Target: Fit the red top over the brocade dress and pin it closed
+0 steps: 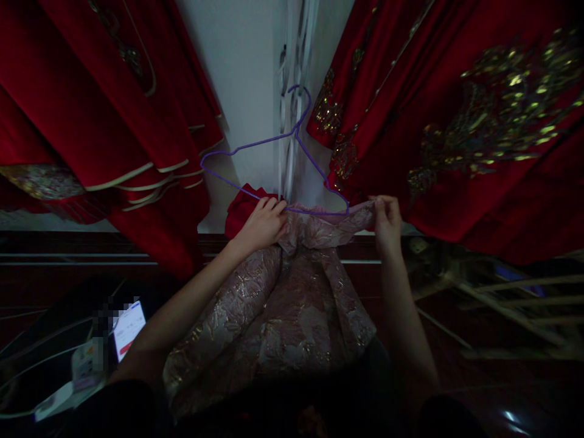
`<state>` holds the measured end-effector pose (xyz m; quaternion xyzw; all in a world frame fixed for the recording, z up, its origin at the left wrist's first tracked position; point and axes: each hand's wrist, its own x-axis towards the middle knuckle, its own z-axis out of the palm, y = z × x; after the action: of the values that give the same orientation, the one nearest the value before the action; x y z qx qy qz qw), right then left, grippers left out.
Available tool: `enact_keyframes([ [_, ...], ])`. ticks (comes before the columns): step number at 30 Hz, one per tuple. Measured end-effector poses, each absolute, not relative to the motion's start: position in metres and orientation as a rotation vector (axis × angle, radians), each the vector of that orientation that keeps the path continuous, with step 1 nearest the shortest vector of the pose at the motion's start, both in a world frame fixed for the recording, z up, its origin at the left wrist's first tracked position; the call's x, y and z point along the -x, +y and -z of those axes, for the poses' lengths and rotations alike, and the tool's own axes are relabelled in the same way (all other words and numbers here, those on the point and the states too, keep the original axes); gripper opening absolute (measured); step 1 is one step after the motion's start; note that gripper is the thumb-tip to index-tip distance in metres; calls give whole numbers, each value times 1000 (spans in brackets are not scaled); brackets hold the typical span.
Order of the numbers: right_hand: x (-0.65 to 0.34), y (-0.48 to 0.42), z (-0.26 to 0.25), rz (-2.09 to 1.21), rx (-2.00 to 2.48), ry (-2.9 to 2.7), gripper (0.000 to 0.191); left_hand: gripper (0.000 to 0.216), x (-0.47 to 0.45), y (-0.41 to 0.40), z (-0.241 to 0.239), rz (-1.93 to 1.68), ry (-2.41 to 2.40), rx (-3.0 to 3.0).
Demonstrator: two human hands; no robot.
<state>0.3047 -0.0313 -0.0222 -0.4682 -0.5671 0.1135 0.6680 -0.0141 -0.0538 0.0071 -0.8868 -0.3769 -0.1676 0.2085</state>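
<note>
A pinkish brocade garment (292, 304) with gold-glinting leaf patterns spreads below my hands, its upper end gathered near a purple wire hanger (267, 141). My left hand (264, 224) is closed at the hanger's bottom bar and the garment's top edge, its fingertips partly hidden by cloth. Off to the right, my right hand (387, 222) pinches the outstretched end of the garment's top, just beyond the hanger's right corner. The hanger stands upright, hook at the top, in front of a pale wall.
Red garments with gold trim (150, 140) hang at the left, and red sequinned garments (456, 152) hang at the right. Lower left are a lit phone (129, 328) and cables. A wooden rack (502, 304) stands lower right. Red cloth (241, 210) shows behind my left hand.
</note>
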Motion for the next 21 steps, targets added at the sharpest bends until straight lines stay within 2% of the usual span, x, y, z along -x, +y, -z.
enact_keyframes([
  [6, -302, -22, 11, -178, 1046, -1315, 28, 26, 14, -48, -7, 484, -1027, 2564],
  [14, -266, 3, -41, 42, 1034, -1566, 30, 29, -13, -36, -5, 616, -1000, 2758],
  [21, -253, 15, -53, 135, 1159, -1566, 42, 27, -65, -11, 22, 1031, -1079, 2859],
])
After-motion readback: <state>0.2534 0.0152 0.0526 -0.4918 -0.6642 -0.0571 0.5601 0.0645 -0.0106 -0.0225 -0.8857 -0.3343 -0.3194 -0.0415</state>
